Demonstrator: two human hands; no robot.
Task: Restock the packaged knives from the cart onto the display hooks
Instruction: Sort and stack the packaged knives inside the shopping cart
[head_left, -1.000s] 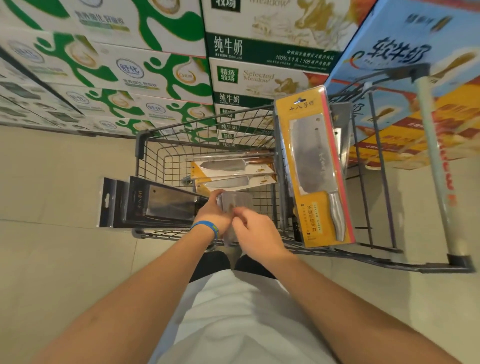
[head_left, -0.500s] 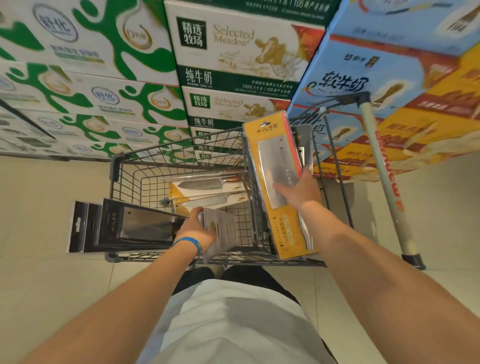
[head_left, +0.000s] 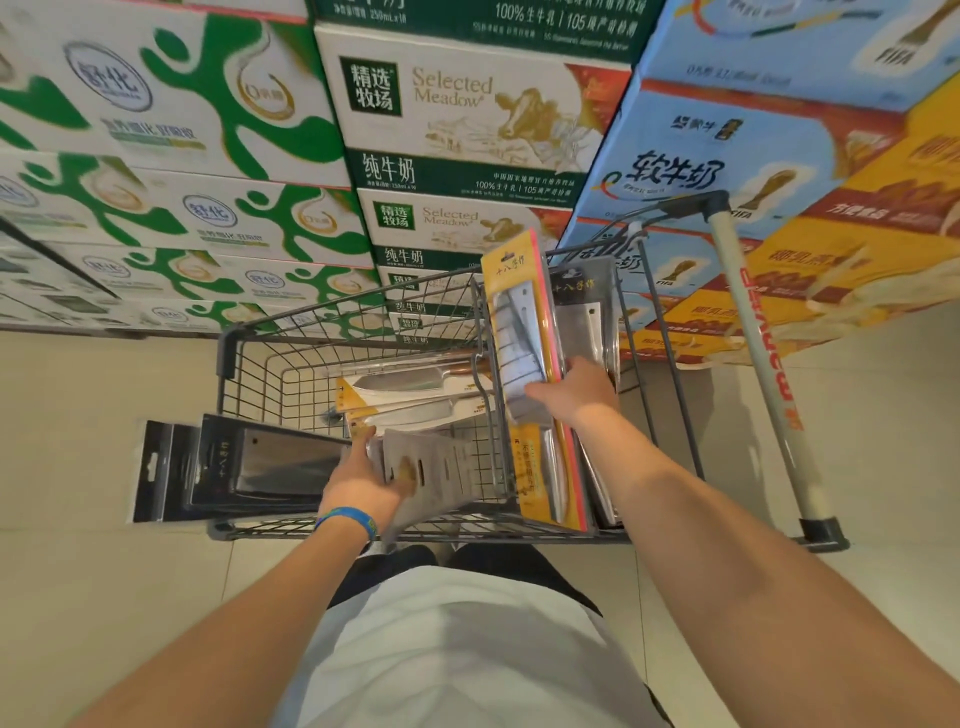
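So, biggest thing here is the wall of stacked milk cartons (head_left: 467, 114), with the wire cart (head_left: 270, 364) parked right against it on the tiled floor. Black knife packs (head_left: 270, 467) poke out through the cart's left side. A yellow cleaver pack (head_left: 530, 467) stands upright in the seat section near the handle, with a dark grey pack (head_left: 587, 306) just behind it. More yellow packs (head_left: 410, 389) lie flat in the basket. The right hand (head_left: 571, 395) grips the yellow cleaver pack, fingers curled across its front. The left hand (head_left: 363, 480), blue wristband (head_left: 348, 519) on, holds a light grey pack (head_left: 431, 467) over the basket's near edge, thumb pressed on its face.
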